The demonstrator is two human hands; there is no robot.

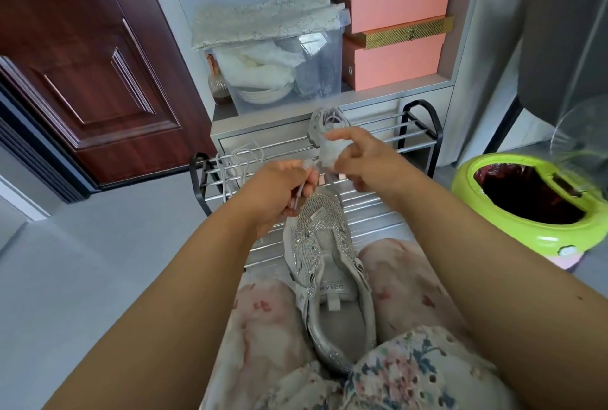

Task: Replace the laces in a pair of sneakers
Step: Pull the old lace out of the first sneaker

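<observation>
A grey mesh sneaker (329,265) with sparkly trim lies between my knees, toe pointing away, with no lace in its eyelets. My left hand (279,192) is curled above the toe and pinches a thin lace end (297,199). My right hand (358,163) holds a small clear packet (329,153) of pale lace material between thumb and fingers. The second grey sneaker (324,123) stands on the rack behind my hands, partly hidden. A loose white lace (241,159) drapes over the rack's left side.
A metal shoe rack (411,136) with black end frames stands in front of me. Behind it sit a clear storage bin (279,57) and stacked pink boxes (394,14). A green bin (526,199) is at the right, a dark red door (82,64) at the left.
</observation>
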